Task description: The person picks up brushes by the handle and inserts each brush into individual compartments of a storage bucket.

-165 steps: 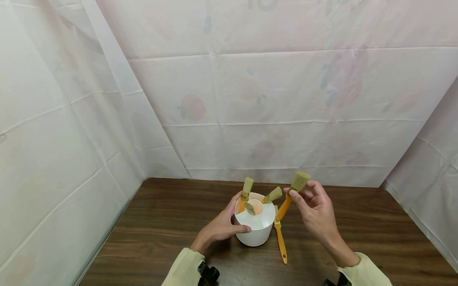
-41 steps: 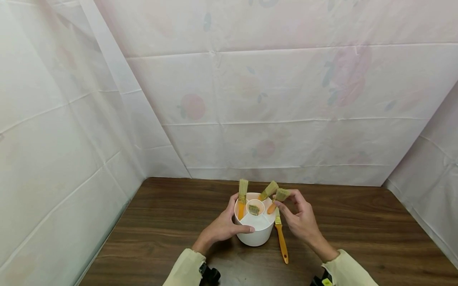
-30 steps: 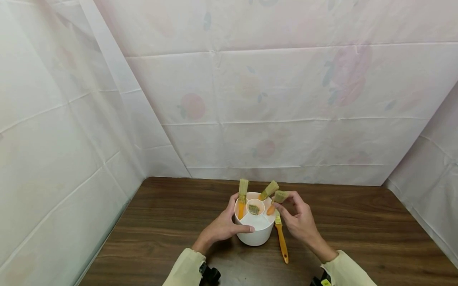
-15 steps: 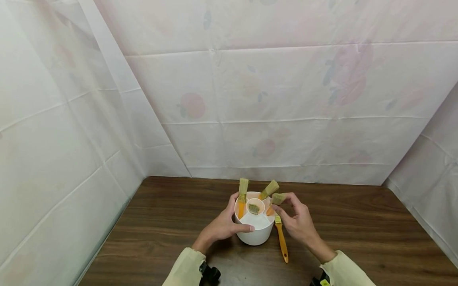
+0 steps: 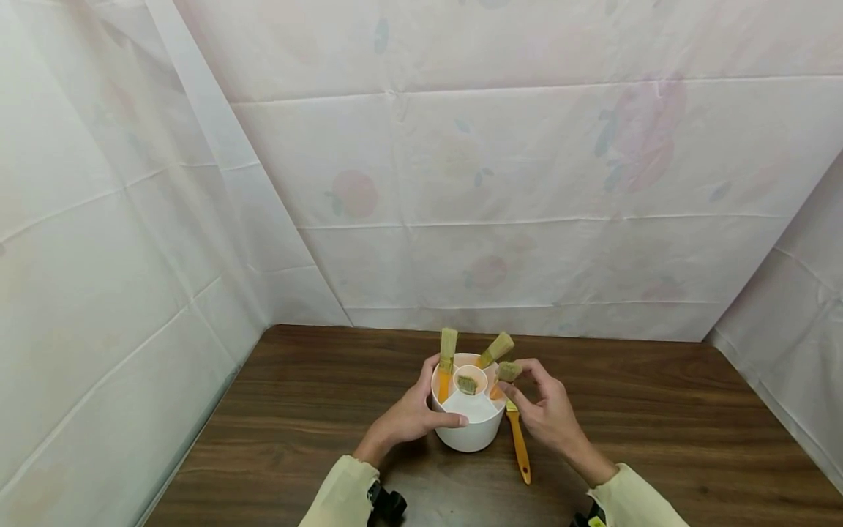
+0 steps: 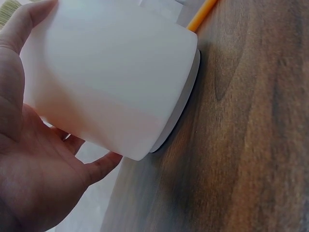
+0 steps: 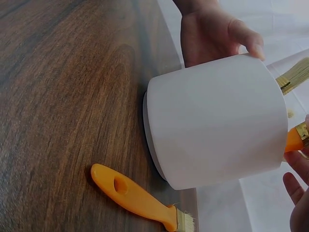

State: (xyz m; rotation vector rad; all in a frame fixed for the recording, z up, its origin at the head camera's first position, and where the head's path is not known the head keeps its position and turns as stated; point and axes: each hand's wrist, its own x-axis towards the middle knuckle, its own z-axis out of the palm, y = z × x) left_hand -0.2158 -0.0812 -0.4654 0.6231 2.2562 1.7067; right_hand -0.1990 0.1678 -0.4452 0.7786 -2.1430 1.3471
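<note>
A white round holder with divided compartments stands upright on the table. My left hand grips its left side, thumb over the front rim. My right hand pinches a paintbrush near its bristles; the orange handle reaches down into the holder's right compartment. Bristles up, one paintbrush stands in the left compartment and another paintbrush leans right in the back one. In the round centre compartment sits a low paintbrush, its handle hidden. A further paintbrush lies on the table beside the holder, below my right hand.
The dark wooden table extends to both sides of the holder. Behind it hangs a white fruit-patterned sheet, and another white sheet closes off the left side.
My right hand has brought its paintbrush left over the holder, then lowered it further into the right compartment. My left hand keeps its grip, and the holder stays in place.
</note>
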